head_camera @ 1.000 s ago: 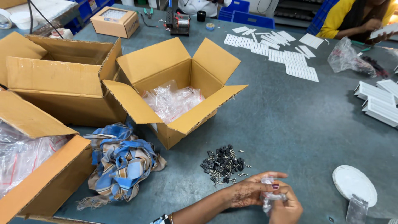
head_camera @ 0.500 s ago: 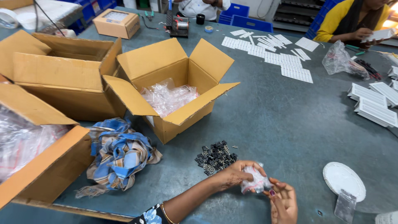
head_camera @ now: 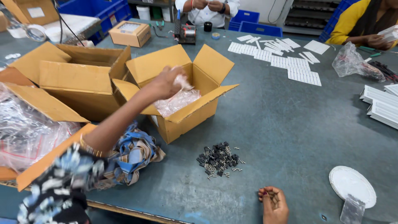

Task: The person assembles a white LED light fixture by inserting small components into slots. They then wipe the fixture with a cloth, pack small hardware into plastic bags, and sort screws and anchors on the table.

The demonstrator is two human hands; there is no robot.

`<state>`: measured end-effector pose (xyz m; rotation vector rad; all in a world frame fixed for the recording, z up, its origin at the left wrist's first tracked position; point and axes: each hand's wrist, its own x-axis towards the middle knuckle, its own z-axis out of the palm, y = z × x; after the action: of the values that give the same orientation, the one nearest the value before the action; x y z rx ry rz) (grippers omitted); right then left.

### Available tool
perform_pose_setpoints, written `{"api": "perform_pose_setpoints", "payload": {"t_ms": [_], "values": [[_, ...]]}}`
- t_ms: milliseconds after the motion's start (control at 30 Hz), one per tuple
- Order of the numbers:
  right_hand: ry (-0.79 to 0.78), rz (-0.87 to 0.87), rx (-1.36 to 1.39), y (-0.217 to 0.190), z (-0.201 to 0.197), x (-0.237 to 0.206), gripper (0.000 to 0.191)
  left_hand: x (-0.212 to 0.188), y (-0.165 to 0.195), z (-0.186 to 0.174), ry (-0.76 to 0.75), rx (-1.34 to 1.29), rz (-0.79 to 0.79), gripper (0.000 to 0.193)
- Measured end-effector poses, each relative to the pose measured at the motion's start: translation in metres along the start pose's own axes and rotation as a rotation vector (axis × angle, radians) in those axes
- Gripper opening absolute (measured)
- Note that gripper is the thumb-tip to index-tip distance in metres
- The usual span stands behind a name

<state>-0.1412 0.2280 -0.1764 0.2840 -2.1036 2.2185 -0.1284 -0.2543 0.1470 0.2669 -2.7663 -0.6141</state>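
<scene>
Packet: small clear plastic packet (head_camera: pixel 181 81) was pinched in the fingers of the left hand (head_camera: pixel 166 83), held over the open middle cardboard box (head_camera: pixel 186 89), just above the clear bags already lying in it.
Left hand: closed narrowly on the packet; forearm stretched across the blue and tan fabric bundle (head_camera: pixel 132 153).
Right hand: right hand (head_camera: pixel 273 203) rested low on the table, palm up and cupped loosely around a few small dark parts; exact grip could not be told.
Loose parts: pile of small black pieces and metal pins (head_camera: pixel 219 159) lay on the grey table (head_camera: pixel 290 124), between the box and the right hand.
Left side: larger open carton (head_camera: pixel 78 79) stood touching the middle box; another carton of crumpled clear plastic (head_camera: pixel 25 128) sat nearest the person.
Right side: white round lid (head_camera: pixel 352 186) with a small clear bag (head_camera: pixel 352 209) at its lower edge.
Far side: rows of white strips (head_camera: pixel 282 56); small closed box (head_camera: pixel 130 33); other people's hands at work.
</scene>
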Motion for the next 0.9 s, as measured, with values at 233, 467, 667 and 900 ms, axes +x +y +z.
{"api": "perform_pose_setpoints", "payload": {"t_ms": [233,467,667,900], "values": [[-0.023,-0.03,0.01,0.001,0.004,0.002,0.017,0.067,-0.075,0.06,-0.705,0.679,-0.16,0.088],[-0.012,0.04,-0.103,0.002,0.008,0.013,0.016,0.056,-0.086,0.069,-0.866,0.492,-0.293,0.089],[-0.024,0.06,-0.071,0.01,0.006,0.007,0.017,0.061,-0.104,0.097,-0.591,0.279,-0.185,0.091],[-0.032,0.101,-0.053,0.023,0.006,0.005,0.017,0.067,-0.129,0.114,-0.307,0.14,0.18,0.071]]}}
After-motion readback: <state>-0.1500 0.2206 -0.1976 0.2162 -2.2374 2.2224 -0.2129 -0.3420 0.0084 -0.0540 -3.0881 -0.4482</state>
